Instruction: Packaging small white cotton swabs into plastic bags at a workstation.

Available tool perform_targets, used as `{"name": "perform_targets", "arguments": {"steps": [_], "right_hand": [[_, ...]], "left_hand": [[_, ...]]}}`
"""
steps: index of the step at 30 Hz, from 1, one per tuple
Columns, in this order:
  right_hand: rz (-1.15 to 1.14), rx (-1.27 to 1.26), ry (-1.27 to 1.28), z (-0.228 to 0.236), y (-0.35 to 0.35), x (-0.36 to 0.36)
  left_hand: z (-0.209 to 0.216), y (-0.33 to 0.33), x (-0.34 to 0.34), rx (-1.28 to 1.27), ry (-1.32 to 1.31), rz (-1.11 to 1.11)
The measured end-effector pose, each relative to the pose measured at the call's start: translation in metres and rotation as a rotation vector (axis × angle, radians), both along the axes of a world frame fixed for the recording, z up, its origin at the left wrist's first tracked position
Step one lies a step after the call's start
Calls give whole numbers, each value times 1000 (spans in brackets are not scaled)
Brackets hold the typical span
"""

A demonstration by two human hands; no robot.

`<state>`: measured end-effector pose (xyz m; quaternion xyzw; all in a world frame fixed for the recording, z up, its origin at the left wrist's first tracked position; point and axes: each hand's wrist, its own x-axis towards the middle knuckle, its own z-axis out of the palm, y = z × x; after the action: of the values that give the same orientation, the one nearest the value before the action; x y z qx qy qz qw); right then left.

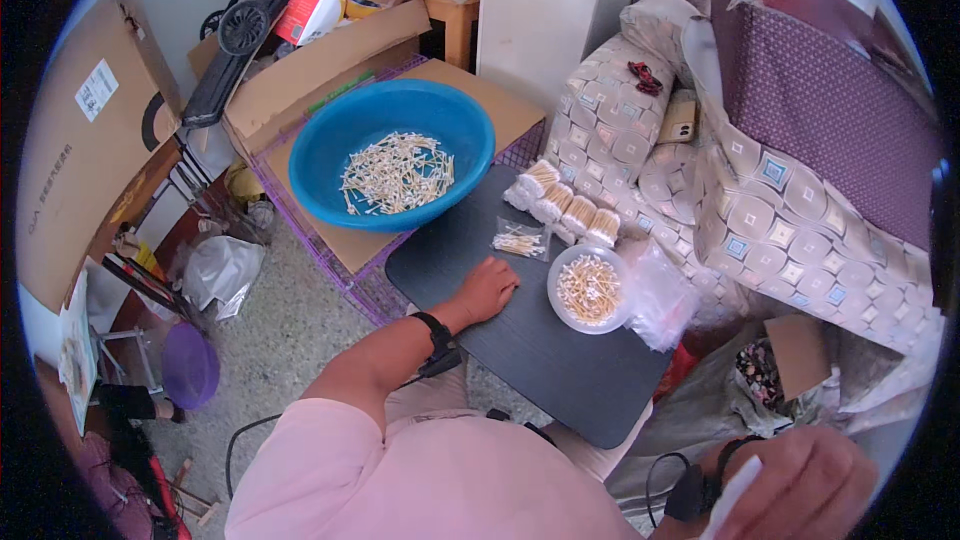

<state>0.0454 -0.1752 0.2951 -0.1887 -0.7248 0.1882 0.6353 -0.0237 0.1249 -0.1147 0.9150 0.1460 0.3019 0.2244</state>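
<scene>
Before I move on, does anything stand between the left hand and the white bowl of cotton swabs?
Nothing visible does: only the dark tabletop shows between the left hand and the white bowl. The small clear bag of swabs lies close by, on the far side of that direct path.

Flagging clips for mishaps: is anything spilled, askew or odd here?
No spill that I can see: the loose cotton swabs lie inside the blue basin and the white bowl. Mildly untidy: the crumpled clear bags beside the bowl seem to overhang the edge of the dark board.
</scene>
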Motion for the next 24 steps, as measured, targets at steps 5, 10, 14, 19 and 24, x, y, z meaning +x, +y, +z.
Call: {"name": "perform_targets", "arguments": {"steps": [5, 10, 14, 19, 24], "right_hand": [[-394, 6, 33, 3, -5, -20], [-425, -60, -163, -2, -3, -12], [-371, -29, -123, -15, -72, 5], [-230, 66, -53, -19, -5, 4], [-157, 168, -58, -20, 41, -6]], "left_hand": [[2, -2, 19, 23, 18, -20], [7, 1, 6, 31, 46, 6], [13, 1, 0, 53, 22, 30], [11, 1, -16, 45, 24, 43], [20, -8, 14, 48, 3, -38]]}}
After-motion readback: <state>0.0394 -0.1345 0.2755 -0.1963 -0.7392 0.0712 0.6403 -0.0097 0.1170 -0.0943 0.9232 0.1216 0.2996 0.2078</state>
